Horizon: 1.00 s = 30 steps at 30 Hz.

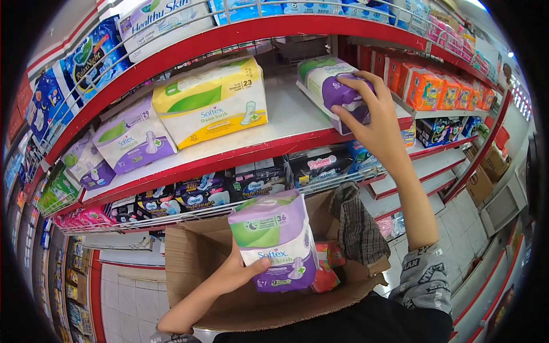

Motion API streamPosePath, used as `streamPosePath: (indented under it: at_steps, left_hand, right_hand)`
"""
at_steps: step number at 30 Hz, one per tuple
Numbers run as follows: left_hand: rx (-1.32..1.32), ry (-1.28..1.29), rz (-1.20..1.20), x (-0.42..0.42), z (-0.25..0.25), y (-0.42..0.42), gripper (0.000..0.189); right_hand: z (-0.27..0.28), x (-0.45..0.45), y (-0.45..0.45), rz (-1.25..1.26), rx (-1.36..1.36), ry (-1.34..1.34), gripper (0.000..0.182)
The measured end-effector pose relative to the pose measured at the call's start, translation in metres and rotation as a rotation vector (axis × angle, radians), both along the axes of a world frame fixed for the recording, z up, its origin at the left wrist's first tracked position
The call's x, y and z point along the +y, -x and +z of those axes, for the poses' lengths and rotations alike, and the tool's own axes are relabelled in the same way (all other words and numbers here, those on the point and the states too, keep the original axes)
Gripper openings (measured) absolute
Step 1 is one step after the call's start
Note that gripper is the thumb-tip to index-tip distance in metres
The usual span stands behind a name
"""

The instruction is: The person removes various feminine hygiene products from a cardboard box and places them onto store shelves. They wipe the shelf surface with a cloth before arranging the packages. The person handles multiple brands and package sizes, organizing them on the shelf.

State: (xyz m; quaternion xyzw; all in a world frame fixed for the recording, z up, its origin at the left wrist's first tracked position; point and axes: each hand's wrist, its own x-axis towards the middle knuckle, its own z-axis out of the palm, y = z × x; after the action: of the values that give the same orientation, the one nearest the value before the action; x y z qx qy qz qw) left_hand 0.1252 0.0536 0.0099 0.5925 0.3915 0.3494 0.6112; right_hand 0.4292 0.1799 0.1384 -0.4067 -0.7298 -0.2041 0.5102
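My left hand (244, 270) grips a purple and white Softex sanitary pad pack (274, 240) above an open cardboard box (197, 248), thumb on its front. Up on the white shelf (287, 103), the fingers of my right hand (369, 103) are curled over the end of another purple Softex pack (330, 85), which lies near the shelf's right end. Left along the same shelf stand a large yellow Softex pack (210, 103) and a purple one (133, 133). Inside the box lies a red and orange packet (326, 270).
A dark checked cloth (360, 223) hangs over the box's right rim. Black Charm packs (257, 180) fill the lower shelf behind a wire rail. Overhead runs a red shelf edge (274, 30) with a wire guard. Orange packs (429, 90) line the shelves at right.
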Motion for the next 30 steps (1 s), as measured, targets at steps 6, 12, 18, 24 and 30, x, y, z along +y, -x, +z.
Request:
streamPosePath:
  at_steps: [6, 12, 18, 24, 30]
  left_hand:
    - [-0.083, 0.107, 0.081, -0.002, 0.003, 0.007, 0.082]
    - [-0.125, 0.168, 0.162, -0.003, 0.005, 0.01, 0.081]
    - [-0.14, 0.162, 0.155, -0.006, 0.005, 0.011, 0.083]
    - [-0.139, 0.143, 0.167, -0.011, 0.004, 0.013, 0.082]
    - [-0.174, 0.161, 0.198, -0.015, 0.011, 0.012, 0.08]
  right_hand:
    - [-0.02, 0.007, 0.008, 0.099, 0.172, -0.196, 0.042]
    - [-0.041, 0.015, 0.021, 0.066, 0.2, -0.216, 0.044]
    - [-0.048, 0.007, 0.025, 0.05, 0.117, -0.167, 0.044]
    - [-0.046, 0.014, 0.018, 0.056, 0.182, -0.17, 0.05]
    - [-0.006, 0.018, 0.011, 0.434, 0.539, 0.317, 0.089]
